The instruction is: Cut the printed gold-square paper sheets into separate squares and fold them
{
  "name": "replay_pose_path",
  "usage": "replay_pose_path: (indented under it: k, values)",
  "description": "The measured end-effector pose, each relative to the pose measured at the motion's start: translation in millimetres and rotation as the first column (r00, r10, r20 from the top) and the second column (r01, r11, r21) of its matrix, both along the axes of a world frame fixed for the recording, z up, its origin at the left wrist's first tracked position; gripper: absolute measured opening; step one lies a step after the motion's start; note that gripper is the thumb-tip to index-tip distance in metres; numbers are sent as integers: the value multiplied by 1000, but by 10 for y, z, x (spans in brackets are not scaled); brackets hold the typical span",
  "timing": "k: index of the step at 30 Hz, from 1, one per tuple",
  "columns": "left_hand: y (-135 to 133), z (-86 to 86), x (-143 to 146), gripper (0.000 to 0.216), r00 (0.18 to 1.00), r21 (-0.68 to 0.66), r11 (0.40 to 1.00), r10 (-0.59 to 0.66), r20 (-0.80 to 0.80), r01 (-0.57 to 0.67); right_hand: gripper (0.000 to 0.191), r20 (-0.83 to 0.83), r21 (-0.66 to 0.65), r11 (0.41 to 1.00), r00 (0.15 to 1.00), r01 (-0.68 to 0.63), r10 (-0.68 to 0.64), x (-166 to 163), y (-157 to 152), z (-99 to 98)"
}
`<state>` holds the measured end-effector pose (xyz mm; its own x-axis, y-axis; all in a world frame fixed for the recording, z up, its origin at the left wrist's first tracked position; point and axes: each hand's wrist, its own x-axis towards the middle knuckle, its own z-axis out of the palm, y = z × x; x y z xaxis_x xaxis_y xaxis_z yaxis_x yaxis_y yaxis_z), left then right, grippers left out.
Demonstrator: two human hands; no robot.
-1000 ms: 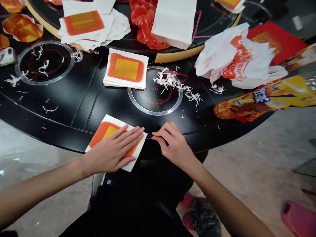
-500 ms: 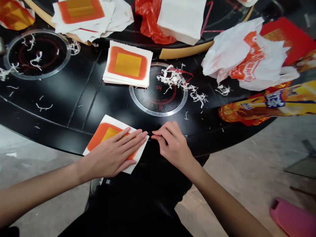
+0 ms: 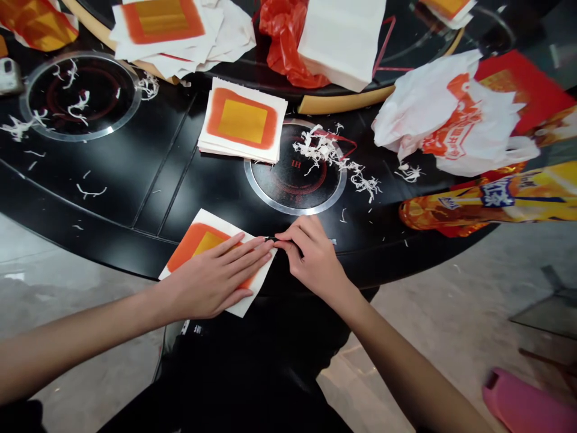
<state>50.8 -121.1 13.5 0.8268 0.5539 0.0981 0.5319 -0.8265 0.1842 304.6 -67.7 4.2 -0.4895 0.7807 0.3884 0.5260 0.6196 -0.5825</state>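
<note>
A white sheet of paper with an orange-and-gold print [image 3: 180, 255] lies at the near table edge, one corner jutting past it. My left hand [image 3: 216, 276] rests flat across it, fingers stretched toward the right. Just beyond those fingertips, my right hand [image 3: 311, 249] is closed in a pinch at the paper's right corner. Something small and dark shows between the two hands' fingertips; what the pinch holds is too small to name. Farther back sits a neat stack of the same printed paper [image 3: 243, 120].
Shredded white paper scraps [image 3: 322, 147] lie beside the stack. At the right are a white plastic bag [image 3: 428, 114] and a yellow bottle [image 3: 487, 195]. A looser paper pile [image 3: 157, 24], a red bag [image 3: 288, 42] and a white block of paper [image 3: 342, 42] stand at the back.
The view has shifted a little, so the table's things sit slightly farther right and lower. My right pinch has come closer to the left fingertips; the left hand stays flat on the paper.
</note>
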Motion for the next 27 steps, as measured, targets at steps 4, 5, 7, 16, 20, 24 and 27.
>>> replay_pose_path:
  k: [4, 5, 7, 16, 20, 24, 27]
  values:
    - [54, 58, -112, 56, 991, 2, 999, 51, 122, -52, 20, 4, -30, 1000, 1000, 6, -6, -1, -9, 4]
    - [55, 67, -145, 56, 988, 7, 996, 84, 131, -85, 20, 3, -31, 999, 1000, 10, -10, -2, -13, 3]
    - [41, 68, -204, 56, 984, 15, 991, 127, 124, -130, 19, 3, -24, 1000, 1000, 13, -13, -3, -19, 0]
    - [-5, -7, -286, 57, 984, -25, 994, 105, 146, -103, 18, 24, -3, 1000, 1000, -4, 4, -27, -6, 25]
    - [-5, -14, -288, 54, 988, -14, 996, 89, 125, -88, 19, 28, -7, 1000, 999, -19, 19, -66, 12, 25]
    - [-16, -12, -291, 52, 994, 34, 997, 72, 87, -75, 20, 23, -2, 1000, 1000, -13, 13, -92, 35, 10]
    - [-19, -12, -291, 51, 995, 51, 996, 67, 79, -71, 19, 15, 18, 1000, 1000, -24, 24, -117, 50, 1]
